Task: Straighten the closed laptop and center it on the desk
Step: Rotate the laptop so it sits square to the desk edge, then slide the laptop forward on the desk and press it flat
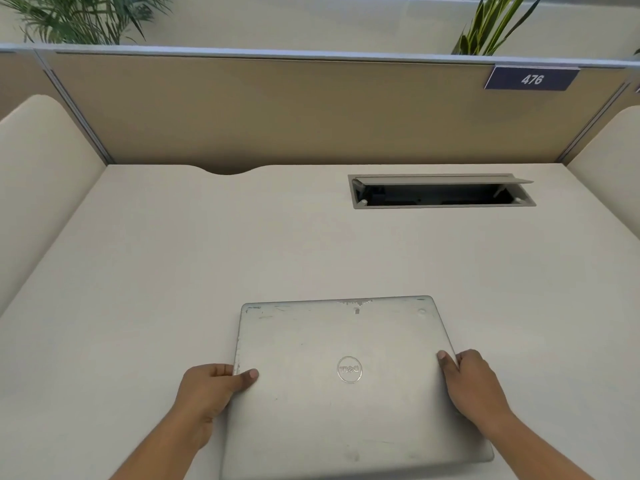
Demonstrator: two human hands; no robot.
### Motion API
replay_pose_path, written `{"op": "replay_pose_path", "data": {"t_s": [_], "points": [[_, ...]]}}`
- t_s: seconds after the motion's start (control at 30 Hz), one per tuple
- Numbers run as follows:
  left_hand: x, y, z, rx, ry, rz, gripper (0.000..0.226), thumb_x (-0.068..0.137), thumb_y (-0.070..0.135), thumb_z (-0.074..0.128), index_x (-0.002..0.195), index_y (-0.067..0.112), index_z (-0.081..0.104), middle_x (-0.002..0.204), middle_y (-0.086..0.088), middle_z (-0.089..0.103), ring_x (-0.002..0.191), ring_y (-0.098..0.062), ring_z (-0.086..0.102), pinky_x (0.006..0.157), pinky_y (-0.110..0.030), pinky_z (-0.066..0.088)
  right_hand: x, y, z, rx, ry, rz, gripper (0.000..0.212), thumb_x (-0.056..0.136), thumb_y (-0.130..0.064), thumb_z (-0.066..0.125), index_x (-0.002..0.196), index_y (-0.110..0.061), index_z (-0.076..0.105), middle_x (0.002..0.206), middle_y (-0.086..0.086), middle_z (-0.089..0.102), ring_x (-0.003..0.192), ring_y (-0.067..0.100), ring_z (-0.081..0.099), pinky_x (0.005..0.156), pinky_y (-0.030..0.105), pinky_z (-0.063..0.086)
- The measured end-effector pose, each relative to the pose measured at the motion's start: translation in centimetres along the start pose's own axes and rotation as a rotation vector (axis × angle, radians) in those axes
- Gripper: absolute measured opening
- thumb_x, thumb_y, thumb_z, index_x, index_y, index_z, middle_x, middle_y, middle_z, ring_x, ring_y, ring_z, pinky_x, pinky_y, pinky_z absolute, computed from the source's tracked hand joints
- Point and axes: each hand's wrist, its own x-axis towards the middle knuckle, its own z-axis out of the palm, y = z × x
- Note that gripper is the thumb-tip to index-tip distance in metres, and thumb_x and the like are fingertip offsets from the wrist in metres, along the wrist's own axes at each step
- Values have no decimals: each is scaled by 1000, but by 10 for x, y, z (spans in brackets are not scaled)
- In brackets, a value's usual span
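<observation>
Silver closed laptop [343, 379] lies flat on the pale desk [173, 271], at the near edge, roughly mid-width, rotated slightly off square. Head view: left hand [211, 393] grips the laptop's left edge, thumb on the lid; right hand [474, 386] grips the right edge likewise. Open cable hatch [441, 192] sits well apart, far right. Judgement: twist with even pressure from both sides, slide without lifting, and line up the far edge with the partition [277, 112].
</observation>
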Motion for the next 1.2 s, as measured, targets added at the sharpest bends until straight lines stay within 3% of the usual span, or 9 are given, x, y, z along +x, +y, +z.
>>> {"op": "replay_pose_path", "data": {"t_s": [0.27,0.43,0.6,0.67,0.7,0.77,0.8,0.9,1.2], "points": [[-4,-5,5,71,31,53,33,65,10,88,86,-2,67,79,-10,70,67,-20,62,56,-27,44,1,4,2,-12,24,12,41,92,-41,46,64,-13,37,60,6,51,54,31,60,50,34,42],[-6,-9,8,148,47,57,45,59,26,92,85,2,63,75,-6,61,66,-21,56,59,-30,41,-4,4,6,-71,70,-31,42,88,-50,46,76,-10,41,78,10,54,71,31,54,62,39,45],[-16,-3,20,180,69,68,57,68,48,80,66,16,33,63,1,32,57,-19,32,55,-32,23,-14,1,7,-177,109,-78,46,85,-53,49,91,-8,50,90,10,54,85,32,53,72,43,48],[-20,-5,30,252,103,84,54,69,58,75,83,13,48,79,-2,48,70,-22,48,62,-34,36,-17,0,9,-229,166,-144,49,86,-49,52,107,-4,51,101,13,55,94,34,53,78,44,48],[-20,-8,34,330,139,112,64,69,62,72,103,11,54,99,-6,54,91,-27,55,73,-37,43,-17,-1,10,-244,185,-178,53,86,-47,53,115,-3,50,107,14,54,99,35,53,80,45,48],[-23,-16,46,480,239,204,86,73,64,66,136,10,44,130,-13,48,122,-33,46,96,-44,41,-17,-5,12,-249,186,-197,63,87,-48,52,130,-3,43,116,15,52,106,34,51,85,44,47],[-26,-22,51,542,287,276,88,76,62,64,142,10,39,133,-15,45,125,-34,42,100,-46,38,-18,-7,14,-247,185,-200,66,87,-49,50,135,-5,39,119,14,51,106,34,50,86,44,47],[-29,-42,60,763,360,491,82,80,64,49,140,9,46,122,-19,50,110,-38,49,91,-49,45,-20,-9,18,-255,213,-233,70,88,-52,45,141,-9,33,119,12,50,102,30,48,84,43,48],[-24,-52,57,797,417,553,81,73,66,44,133,13,55,117,-18,54,104,-37,54,85,-50,50,-22,-10,20,-251,237,-232,71,87,-54,43,143,-11,32,121,9,49,105,29,48,86,42,47]]}}
